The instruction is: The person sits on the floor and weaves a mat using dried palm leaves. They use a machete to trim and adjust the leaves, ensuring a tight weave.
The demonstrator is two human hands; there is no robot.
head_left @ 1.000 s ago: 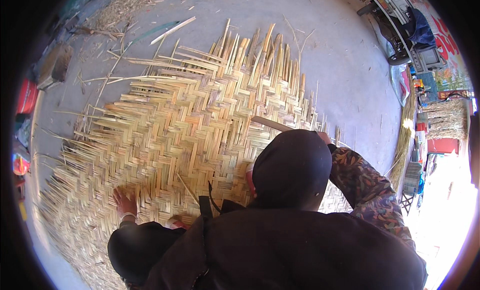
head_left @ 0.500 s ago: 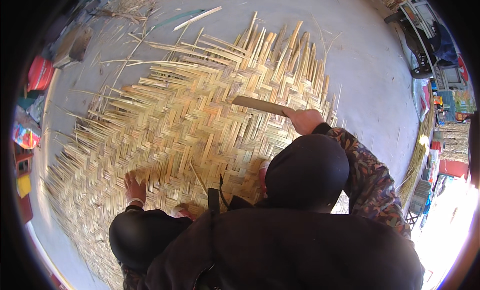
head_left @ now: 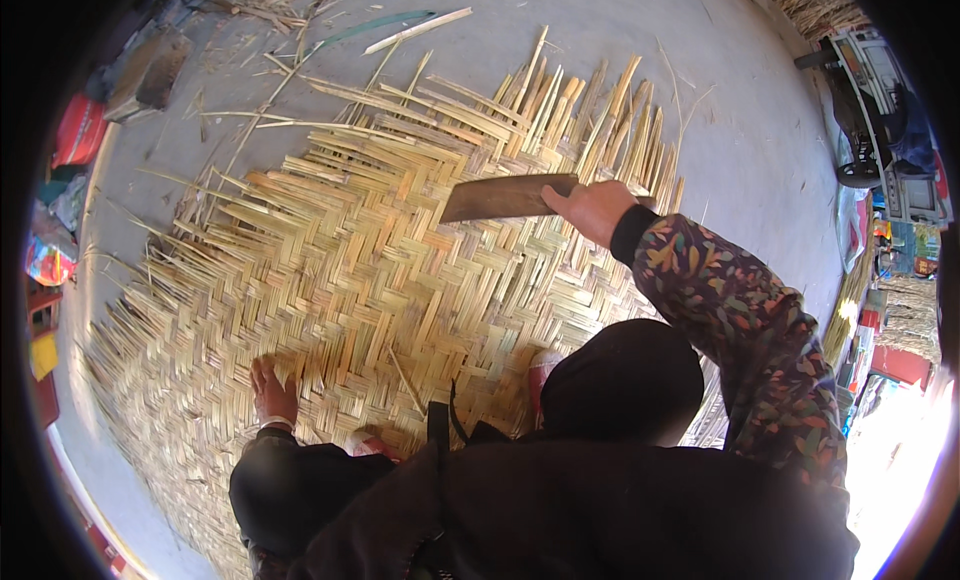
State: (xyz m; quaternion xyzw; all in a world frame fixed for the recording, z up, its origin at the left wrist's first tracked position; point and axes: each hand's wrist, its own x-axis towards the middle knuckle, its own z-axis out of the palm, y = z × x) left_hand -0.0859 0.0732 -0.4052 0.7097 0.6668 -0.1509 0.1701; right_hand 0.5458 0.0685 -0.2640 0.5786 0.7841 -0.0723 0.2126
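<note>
Landmark: one large straw-yellow mat of flat split stalks in a herringbone weave (head_left: 400, 240), spread on the grey concrete floor (head_left: 745, 110). Uncut stalk ends project unevenly from its far and left edges; their number is too great to count.

Hands: two in view.
1. Right hand (head_left: 597, 208), in one floral-patterned dark sleeve (head_left: 740, 310): positioned over the right far part of the mat. Its grip is closed around one flat, brown, blade-shaped strip (head_left: 500, 199). The strip's broad end points left across the mat; a short end shows past the hand on the right. Contact between strip and mat cannot be determined.
2. Left hand (head_left: 273, 392), with one pale band (head_left: 278, 423) at the wrist: laid on the near left part of the mat, fingers slightly spread, no object visible in the grip.

Two knees in black cloth are at the near side of the mat: right knee (head_left: 625, 380) and left knee (head_left: 305, 490). One loose thin pale stalk (head_left: 405, 380) lies on the mat between them.

Beyond the far edge of the mat: one pale flat stick (head_left: 418, 30) and one dark green strip (head_left: 375, 27), side by side. Beyond its far left edge: one brown box-shaped block (head_left: 150, 75) and one red bag (head_left: 80, 132).
</note>
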